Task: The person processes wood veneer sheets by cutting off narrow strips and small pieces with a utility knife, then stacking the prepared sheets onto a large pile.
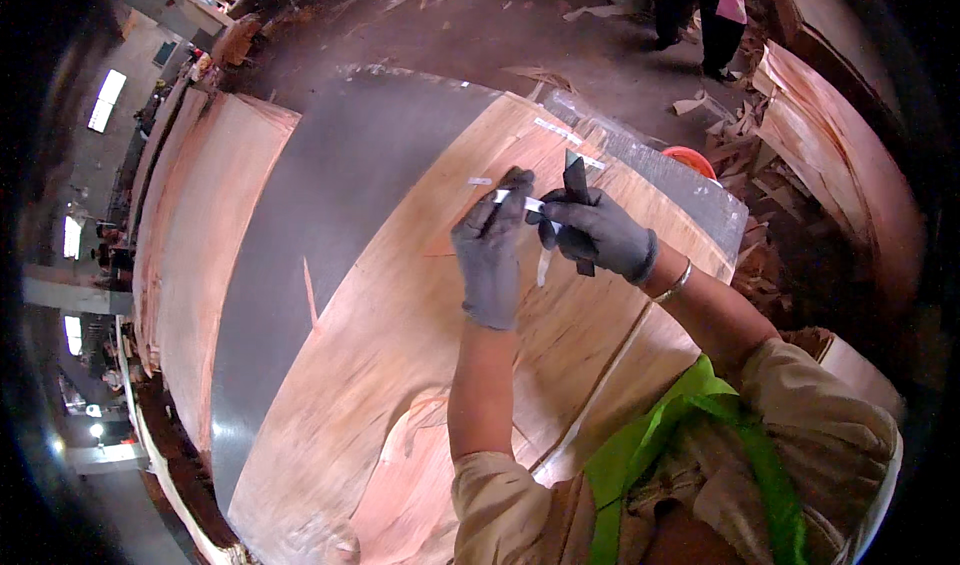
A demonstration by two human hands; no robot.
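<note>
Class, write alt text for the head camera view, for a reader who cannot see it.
Two grey-gloved hands meet above a large wood veneer sheet: the left hand and right hand pull a strip of white tape between them, the right also gripping a dark tool. The sheet lies on a grey metal table.

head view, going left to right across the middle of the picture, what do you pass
pale veneer stack → grey metal table → large veneer sheet → left hand in a grey glove → white tape strip → right hand holding a dark tool → orange round thing → heap of veneer sheets
</note>
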